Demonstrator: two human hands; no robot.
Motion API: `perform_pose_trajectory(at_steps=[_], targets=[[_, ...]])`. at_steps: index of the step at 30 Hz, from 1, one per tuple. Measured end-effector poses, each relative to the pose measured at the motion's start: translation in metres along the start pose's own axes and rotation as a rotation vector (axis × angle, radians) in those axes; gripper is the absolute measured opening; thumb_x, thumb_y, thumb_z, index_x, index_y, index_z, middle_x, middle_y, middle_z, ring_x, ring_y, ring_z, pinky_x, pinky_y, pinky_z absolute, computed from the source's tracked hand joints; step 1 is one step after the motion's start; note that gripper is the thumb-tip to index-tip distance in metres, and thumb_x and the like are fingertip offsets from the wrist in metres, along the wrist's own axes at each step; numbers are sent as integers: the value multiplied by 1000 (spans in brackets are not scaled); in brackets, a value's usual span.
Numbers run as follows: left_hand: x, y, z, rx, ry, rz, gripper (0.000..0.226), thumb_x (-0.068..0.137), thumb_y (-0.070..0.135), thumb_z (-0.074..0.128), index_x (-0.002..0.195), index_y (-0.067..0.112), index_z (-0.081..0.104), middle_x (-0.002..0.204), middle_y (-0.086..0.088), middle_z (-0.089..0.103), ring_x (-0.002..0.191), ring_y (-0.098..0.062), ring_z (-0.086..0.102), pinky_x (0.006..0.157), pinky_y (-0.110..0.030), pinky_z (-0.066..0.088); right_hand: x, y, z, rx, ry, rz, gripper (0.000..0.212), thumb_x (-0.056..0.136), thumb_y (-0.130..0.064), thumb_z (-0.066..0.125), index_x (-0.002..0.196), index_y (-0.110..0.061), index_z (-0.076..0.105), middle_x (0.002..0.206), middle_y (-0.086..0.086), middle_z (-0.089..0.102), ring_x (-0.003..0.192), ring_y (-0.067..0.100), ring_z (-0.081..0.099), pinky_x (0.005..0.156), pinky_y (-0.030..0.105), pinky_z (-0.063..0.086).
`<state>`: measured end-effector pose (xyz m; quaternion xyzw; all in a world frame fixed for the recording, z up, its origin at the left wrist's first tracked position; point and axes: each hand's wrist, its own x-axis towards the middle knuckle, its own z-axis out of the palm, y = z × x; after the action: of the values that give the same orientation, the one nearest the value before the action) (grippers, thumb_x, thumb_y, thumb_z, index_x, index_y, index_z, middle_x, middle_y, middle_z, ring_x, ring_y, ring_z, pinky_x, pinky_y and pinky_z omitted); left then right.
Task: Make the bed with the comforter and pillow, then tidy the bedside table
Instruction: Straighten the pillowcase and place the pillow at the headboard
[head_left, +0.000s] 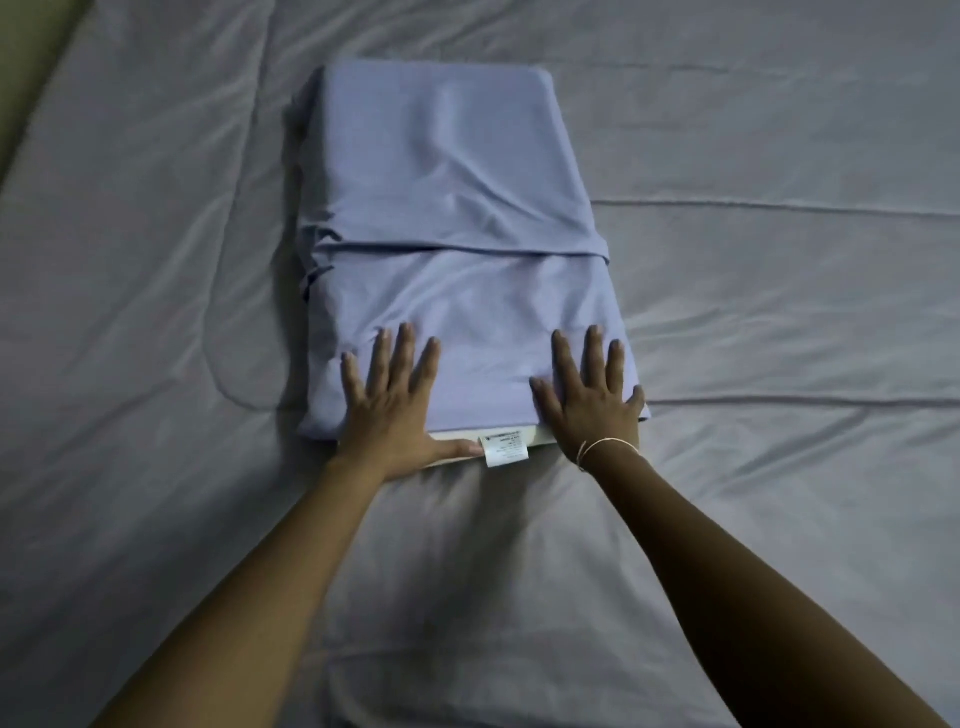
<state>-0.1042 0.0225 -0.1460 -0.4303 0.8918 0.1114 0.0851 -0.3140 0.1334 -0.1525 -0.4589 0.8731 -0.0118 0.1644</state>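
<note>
A pillow (447, 208) in a pale blue case lies lengthwise on the grey comforter (779, 312), which is spread over the bed. Its near end shows a strip of white inner pillow with a small white label (504, 451). My left hand (395, 400) lies flat on the pillow's near left corner with fingers spread, its thumb along the white edge. On the near right corner my right hand (592, 395) presses flat, fingers spread too. A thin bracelet circles the right wrist.
The comforter's rounded corner (228, 374) lies left of the pillow over a grey sheet. A strip of greenish surface (26, 78) shows at the top left beyond the bed's edge. The bedside table is out of view.
</note>
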Motion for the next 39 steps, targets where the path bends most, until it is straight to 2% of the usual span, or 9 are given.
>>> perform_pose_trajectory(at_steps=[6, 11, 15, 19, 22, 26, 31, 35, 39], targets=[[-29, -17, 1, -5, 143, 118, 127, 51, 84, 59, 151, 25, 10, 160, -9, 6, 147, -27, 8, 113, -61, 10, -5, 21, -12, 155, -11, -148, 74, 85, -67, 35, 147, -49, -1, 160, -6, -13, 147, 24, -15, 110, 60, 23], [-49, -19, 10, -491, 183, -341, 138, 47, 59, 83, 151, 24, 0, 155, -22, 14, 138, -42, 28, 103, -52, 37, -14, 45, -13, 64, -7, -348, 97, 65, -59, 51, 149, -43, 5, 161, 0, -6, 148, 30, -7, 102, 57, 38], [-55, -18, 0, -569, 337, -350, 95, 69, 19, 81, 147, 23, 26, 135, -19, 49, 113, -41, 53, 86, -45, 47, -12, 32, -16, 42, 152, -349, 77, 69, -28, 70, 140, -31, 42, 151, 13, 29, 133, 41, 30, 77, 57, 52], [-74, -45, -29, -572, 604, -378, 59, 75, -8, 58, 129, 13, 50, 118, -16, 63, 98, -34, 61, 81, -38, 47, -25, 21, -17, 234, 306, -497, 52, 72, -9, 63, 123, -18, 63, 133, 21, 51, 108, 44, 52, 84, 54, 51], [-87, -74, -41, -539, 692, -467, 52, 71, -16, 50, 120, 3, 51, 114, -22, 60, 96, -36, 57, 79, -37, 43, -49, 13, -10, 332, 250, -520, 64, 68, 4, 68, 129, -15, 58, 138, 21, 45, 100, 38, 57, 82, 44, 54], [-86, -110, -16, -531, 448, -616, 68, 77, -5, 61, 139, 3, 35, 124, -29, 49, 105, -43, 53, 86, -45, 44, -64, 10, 8, 226, 197, -226, 85, 68, 0, 69, 144, -19, 35, 129, 22, 42, 106, 43, 53, 76, 49, 55], [-78, -113, -14, -491, 211, -569, 32, 85, 2, 53, 116, -4, 57, 117, -34, 59, 105, -49, 56, 81, -45, 46, -63, 12, 1, 177, 130, -55, 75, 78, 0, 49, 147, -25, 33, 98, 27, 66, 79, 46, 61, 63, 41, 43], [-78, -114, -65, -352, 583, -446, 47, 74, -15, 44, 118, -4, 56, 114, -34, 59, 103, -48, 56, 86, -45, 43, -68, 19, -41, 317, 469, -142, 62, 70, -6, 43, 128, -18, 61, 90, 24, 71, 71, 45, 63, 62, 37, 48], [-102, -124, -65, -155, 681, -151, 45, 69, -14, 40, 109, -4, 56, 94, -33, 59, 85, -46, 55, 76, -46, 38, -78, 41, -41, 235, 495, -180, 61, 72, -4, 46, 129, -22, 60, 82, 19, 70, 63, 41, 62, 57, 37, 49]])
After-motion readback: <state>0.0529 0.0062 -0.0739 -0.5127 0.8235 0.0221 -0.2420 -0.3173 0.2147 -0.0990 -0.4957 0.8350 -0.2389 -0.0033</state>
